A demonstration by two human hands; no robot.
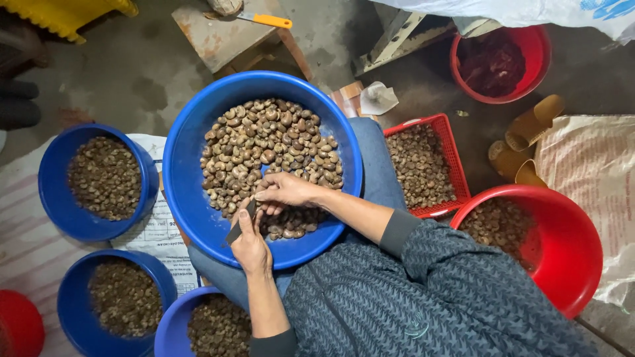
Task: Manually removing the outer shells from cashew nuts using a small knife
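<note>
A large blue basin (192, 198) rests on my lap, holding a heap of brown, shelled-looking nuts (264, 145). My left hand (251, 248) is over the basin's near edge, gripping a small dark blade (237, 228) that points away from me. Just beyond it, my right hand (288, 192) reaches in from the right, with its fingertips pinched on one nut (259, 196) close to the blade's tip. Both forearms are bare, and dark patterned sleeves cover my upper arms.
Three smaller blue bowls (63, 211) (73, 311) (169, 327) of darker nuts stand at the left. To the right are a red mesh basket (456, 165) and a red bucket (569, 251), both holding nuts. Another red bucket (539, 59), a wooden stool (218, 39) and sandals (522, 142) lie farther off.
</note>
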